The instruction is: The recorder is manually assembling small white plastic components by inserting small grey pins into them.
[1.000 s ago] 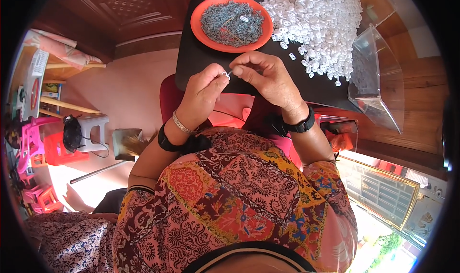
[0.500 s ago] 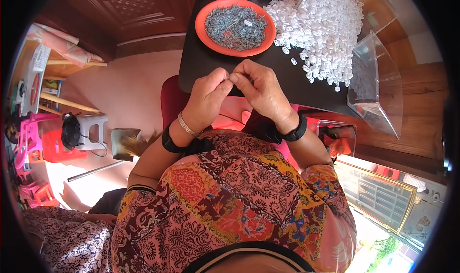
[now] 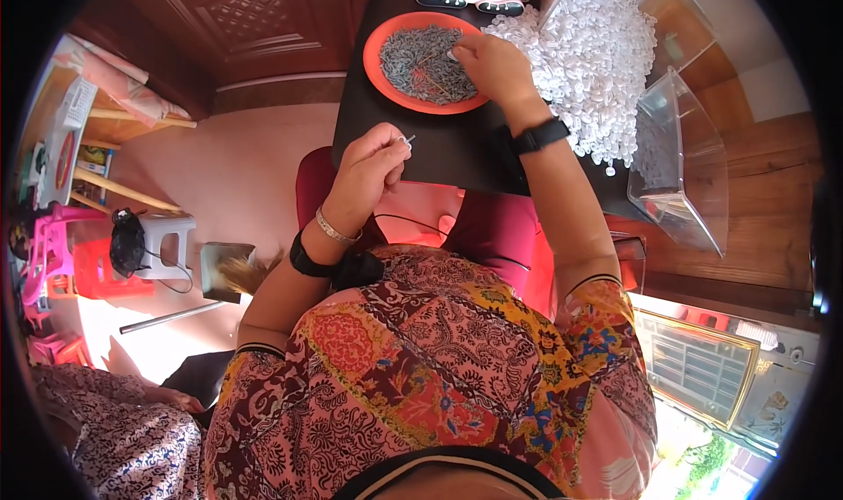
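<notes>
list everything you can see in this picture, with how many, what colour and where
plate: one, orange, on the dark table, full of small grey pieces
white pieces: a heap, right of the plate
clear tub: one, at the table's right edge
table: one, dark, ahead of the person
stool: one, grey, on the floor at left
left hand: pinching a small metal piece over the table's near edge
right hand: reaching into the plate

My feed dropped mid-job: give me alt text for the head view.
The right hand reaches into an orange plate of small grey metal pieces on a dark table. The left hand pinches one small piece. A heap of white plastic bits lies beside the plate.
</notes>
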Available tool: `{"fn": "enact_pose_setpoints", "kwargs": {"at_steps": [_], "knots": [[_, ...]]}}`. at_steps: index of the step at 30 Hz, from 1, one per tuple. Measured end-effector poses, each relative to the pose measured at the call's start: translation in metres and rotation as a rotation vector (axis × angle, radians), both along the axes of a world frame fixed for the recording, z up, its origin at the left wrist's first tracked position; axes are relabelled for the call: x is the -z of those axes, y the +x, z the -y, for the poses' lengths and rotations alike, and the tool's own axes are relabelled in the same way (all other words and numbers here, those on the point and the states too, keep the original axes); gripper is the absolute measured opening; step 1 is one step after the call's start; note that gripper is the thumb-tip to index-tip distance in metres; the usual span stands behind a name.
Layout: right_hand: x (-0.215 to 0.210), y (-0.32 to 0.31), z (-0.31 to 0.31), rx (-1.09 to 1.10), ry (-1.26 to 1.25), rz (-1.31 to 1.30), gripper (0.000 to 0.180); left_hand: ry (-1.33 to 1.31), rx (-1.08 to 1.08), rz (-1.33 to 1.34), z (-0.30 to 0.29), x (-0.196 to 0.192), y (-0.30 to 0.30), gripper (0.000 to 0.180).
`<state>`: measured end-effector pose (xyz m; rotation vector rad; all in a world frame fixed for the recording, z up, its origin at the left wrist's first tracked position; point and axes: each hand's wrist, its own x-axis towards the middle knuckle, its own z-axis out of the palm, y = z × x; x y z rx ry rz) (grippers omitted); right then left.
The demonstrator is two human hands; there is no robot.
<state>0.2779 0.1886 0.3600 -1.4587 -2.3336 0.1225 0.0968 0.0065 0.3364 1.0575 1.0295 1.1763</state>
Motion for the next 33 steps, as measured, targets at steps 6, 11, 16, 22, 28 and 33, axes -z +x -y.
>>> {"fn": "enact_pose_setpoints", "kwargs": {"at_steps": [6,11,16,22,28,33], "knots": [[0.0,-0.003,-0.008,0.046,-0.06,0.107,0.023,-0.025,-0.009,0.021,-0.002,0.0,0.0,0.015],[0.003,-0.004,-0.011,0.059,-0.029,0.032,0.02,-0.034,-0.017,0.044,-0.003,-0.001,-0.001,0.016],[-0.006,0.007,-0.004,-0.082,-0.023,-0.275,0.02,-0.046,-0.043,0.07,-0.004,-0.004,-0.002,0.018],[-0.033,0.005,0.056,-0.239,-0.599,-0.866,0.019,-0.018,-0.121,0.12,-0.005,-0.01,-0.004,0.021],[-0.019,0.006,0.093,-0.244,-1.007,-1.213,0.019,0.05,-0.079,0.045,-0.004,-0.021,0.006,0.02],[-0.014,0.001,0.11,-0.259,-0.987,-1.2,0.018,0.11,-0.089,0.075,-0.003,-0.013,0.011,0.02]]}}
